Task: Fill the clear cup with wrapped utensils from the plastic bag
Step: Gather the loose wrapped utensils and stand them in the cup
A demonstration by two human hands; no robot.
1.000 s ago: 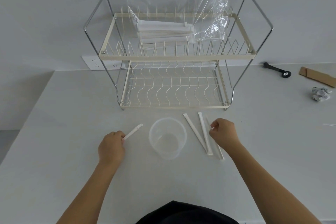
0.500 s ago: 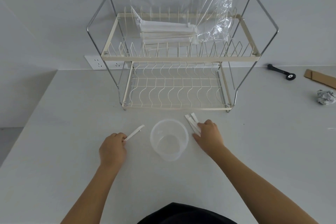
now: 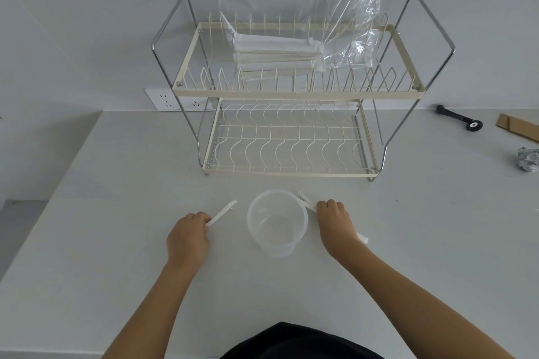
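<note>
The clear cup (image 3: 277,224) stands upright on the white table, with nothing in it. My left hand (image 3: 188,237) is to its left, closed on one white wrapped utensil (image 3: 222,213) that points up and right. My right hand (image 3: 335,226) is just right of the cup, closed over a bunch of wrapped utensils (image 3: 306,203); their ends stick out by the cup's rim and behind my wrist. The plastic bag (image 3: 344,17) rests on the rack's top shelf with a stack of wrapped utensils (image 3: 277,51) inside.
A two-tier cream wire dish rack (image 3: 291,93) stands behind the cup against the wall. A wall socket (image 3: 178,100) is at its left. At the far right lie a black tool (image 3: 459,118), a cardboard piece (image 3: 519,127) and a crumpled foil ball (image 3: 528,159).
My right hand gathered the loose wrapped utensils right of the cup and closed over them, drawing them toward the cup. My left hand stayed put with its utensil.
</note>
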